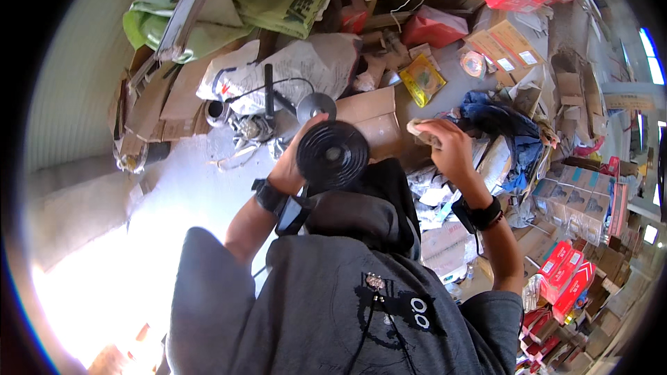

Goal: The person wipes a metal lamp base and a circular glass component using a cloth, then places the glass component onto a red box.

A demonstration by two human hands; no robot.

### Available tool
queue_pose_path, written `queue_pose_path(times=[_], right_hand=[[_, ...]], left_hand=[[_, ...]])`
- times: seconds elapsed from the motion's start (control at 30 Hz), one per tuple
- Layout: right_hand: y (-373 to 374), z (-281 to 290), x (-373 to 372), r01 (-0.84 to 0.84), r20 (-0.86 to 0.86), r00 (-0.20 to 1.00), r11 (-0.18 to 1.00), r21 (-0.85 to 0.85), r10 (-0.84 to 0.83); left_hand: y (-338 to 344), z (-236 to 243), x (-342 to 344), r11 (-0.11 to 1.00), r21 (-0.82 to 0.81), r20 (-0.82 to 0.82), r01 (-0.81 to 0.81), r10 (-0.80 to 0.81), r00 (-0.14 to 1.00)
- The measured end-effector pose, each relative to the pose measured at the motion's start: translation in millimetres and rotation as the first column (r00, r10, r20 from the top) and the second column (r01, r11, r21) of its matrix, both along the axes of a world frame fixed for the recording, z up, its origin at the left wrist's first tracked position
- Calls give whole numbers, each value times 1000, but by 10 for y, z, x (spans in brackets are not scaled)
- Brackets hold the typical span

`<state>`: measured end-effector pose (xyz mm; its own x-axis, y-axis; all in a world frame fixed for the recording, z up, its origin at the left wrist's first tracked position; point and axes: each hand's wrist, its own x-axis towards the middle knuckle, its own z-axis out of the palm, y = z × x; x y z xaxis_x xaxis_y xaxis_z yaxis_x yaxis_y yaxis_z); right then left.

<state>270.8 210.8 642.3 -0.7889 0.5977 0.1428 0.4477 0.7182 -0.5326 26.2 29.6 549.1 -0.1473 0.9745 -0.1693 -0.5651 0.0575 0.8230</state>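
My left hand (290, 161) is closed on the edge of a round black ribbed disc (332, 155), which has concentric rings and a grey centre. It is held up in front of my body, face toward me. To the right, my right hand (451, 151) pinches a small crumpled tan piece (422, 133), perhaps a rag; its material is unclear. The two hands are apart. Just beyond the black disc sits a grey round plate (317, 105). A black bar (269, 90) and a thin black cable are close by it.
An opened cardboard box (368, 119) lies ahead, with a yellow packet (421, 80) beyond it. White sacks (306, 62) are piled at the far left. Dark blue cloth (500, 125) lies right of my right hand. Red boxes (566, 278) and cartons crowd the right side.
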Motion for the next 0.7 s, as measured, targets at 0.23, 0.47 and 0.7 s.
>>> queue_pose_path(times=[0.23,0.47,0.7], right_hand=[[-230,543,-337,-53,-148,985,972,228,89],[-718,605,-744,-206,-291,902,909,362,320],[23,36,-83,78,10,997,991,104,-79]], left_hand=[[398,-523,-103,946,-271,181,180,-134,974],[579,159,106,913,-296,603,281,-49,796],[389,-824,105,987,-113,29,112,-109,994]])
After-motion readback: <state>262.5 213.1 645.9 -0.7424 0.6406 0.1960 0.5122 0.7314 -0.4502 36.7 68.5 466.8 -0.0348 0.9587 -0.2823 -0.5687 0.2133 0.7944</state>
